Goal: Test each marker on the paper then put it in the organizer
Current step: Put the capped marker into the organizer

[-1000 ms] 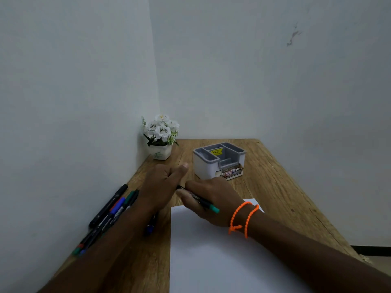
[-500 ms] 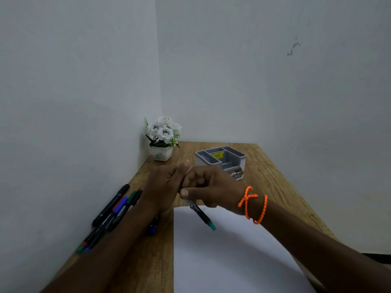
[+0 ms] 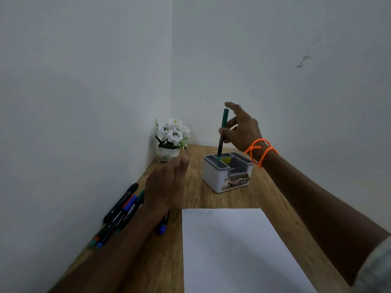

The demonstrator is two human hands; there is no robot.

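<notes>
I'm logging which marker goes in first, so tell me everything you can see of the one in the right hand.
The marker is slim, with a dark green body that looks like plastic. It stands nearly upright, its top leaning slightly right. The right hand pinches it around mid-length. Its lower end dips into a rear compartment of the organizer, beside a yellow sticker. Whether the tip touches the bottom is hidden.

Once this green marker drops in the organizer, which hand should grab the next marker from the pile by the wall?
Probably the left hand. It is open beside the marker pile along the wall, while the right hand holds the green marker upright over the organizer.
</notes>
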